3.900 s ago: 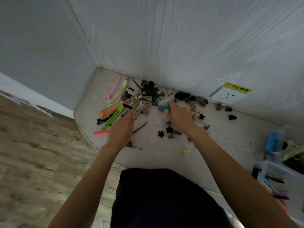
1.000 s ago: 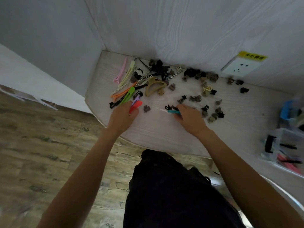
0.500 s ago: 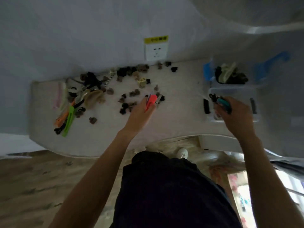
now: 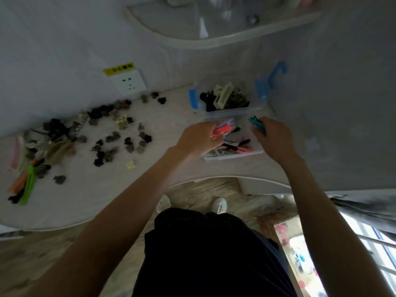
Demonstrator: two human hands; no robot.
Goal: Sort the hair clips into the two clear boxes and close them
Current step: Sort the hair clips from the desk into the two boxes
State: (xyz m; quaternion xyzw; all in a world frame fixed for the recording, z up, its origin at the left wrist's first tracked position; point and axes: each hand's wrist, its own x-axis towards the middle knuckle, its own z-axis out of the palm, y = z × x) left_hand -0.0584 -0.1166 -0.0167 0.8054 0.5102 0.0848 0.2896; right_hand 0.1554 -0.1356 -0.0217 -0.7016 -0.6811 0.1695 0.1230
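Both hands hang over the near clear box (image 4: 233, 156). The left hand (image 4: 198, 139) pinches a red clip (image 4: 221, 131) above its left end; the right hand (image 4: 273, 139) grips a teal clip (image 4: 256, 123) above its right end. Beyond it, the wall socket's (image 4: 128, 83) yellow label (image 4: 119, 68) is unreadable.

Beside the white wall socket (image 4: 128, 82) with its yellow label (image 4: 119, 67), small black and brown claw clips (image 4: 111, 144) dot the pale woodgrain desk (image 4: 90, 189). Farther left lie green (image 4: 29, 187), orange (image 4: 18, 183) and pink (image 4: 13, 155) long clips.
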